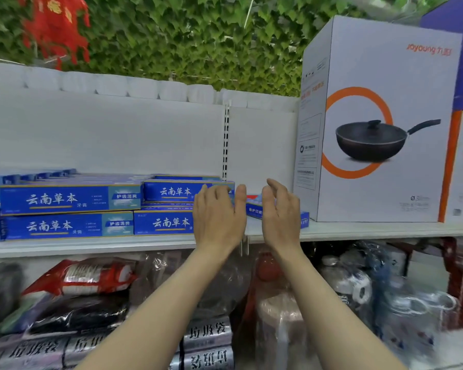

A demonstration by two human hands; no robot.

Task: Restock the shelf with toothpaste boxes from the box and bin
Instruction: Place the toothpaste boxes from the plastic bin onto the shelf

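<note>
Flat, long blue cardboard toothpaste boxes (70,198) with white lettering lie stacked two high along the smooth white metal shelf (91,247), their printed faces turned outward in neat rows. The left hand (218,217) is raised in front of the right end of that stack, back toward the camera, fingers straight and relaxed, its grip released and holding nothing; whether the fingertips touch the upper box cannot be told. The right hand (280,212) is held edge-on just beside it, fingers loosely curved and apart, likewise holding nothing. Behind the right hand a single blue toothpaste box with a red band (254,206) lies flat and at an angle on the shelf, partly hidden, near a tall white cardboard carton printed with a black lidded wok inside an orange ring (380,124). The shelf back is a plain white panel with a slotted upright (226,140). Below, glossy plastic-wrapped packets (91,279) and grey rolls with black characters (207,335) crowd the lower shelf. Green artificial leaves (185,36) cover the wall above.
</note>
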